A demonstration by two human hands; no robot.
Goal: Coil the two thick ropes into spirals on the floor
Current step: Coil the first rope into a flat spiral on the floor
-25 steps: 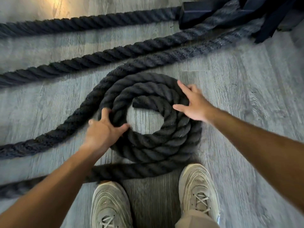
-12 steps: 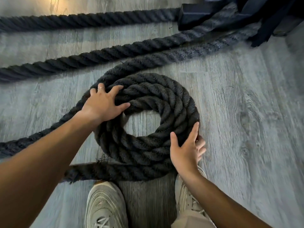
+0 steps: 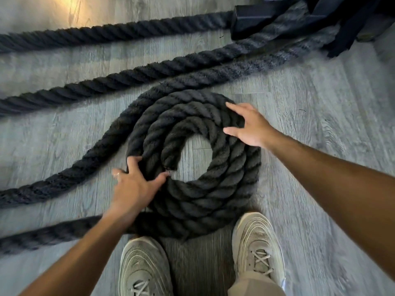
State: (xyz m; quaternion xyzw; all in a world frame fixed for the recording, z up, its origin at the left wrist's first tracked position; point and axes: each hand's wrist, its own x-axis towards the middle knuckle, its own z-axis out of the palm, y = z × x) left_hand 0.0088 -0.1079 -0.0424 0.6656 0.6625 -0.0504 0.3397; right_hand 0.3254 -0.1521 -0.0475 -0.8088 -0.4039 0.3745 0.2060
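A thick black rope lies in a flat spiral coil (image 3: 215,195) of about three turns on the grey floor, just ahead of my feet. Its cut inner end (image 3: 170,162) sits at the left of the hole. My left hand (image 3: 134,184) presses on the coil's lower left side, fingers curled over the strands. My right hand (image 3: 250,124) lies flat with spread fingers on the upper right turns. The free length (image 3: 70,171) runs off left from the coil's outer turn. A second rope (image 3: 111,35) stretches straight across the far floor.
Another rope run (image 3: 132,75) crosses diagonally between the coil and the far rope. A black anchor bracket with straps (image 3: 299,16) stands at the top right. A rope section (image 3: 53,231) passes left by my beige shoes (image 3: 145,268).
My left hand slid from the coil's upper left down to its lower left. My right hand went from the lower right edge up to the upper right. The spiral turned and tightened.
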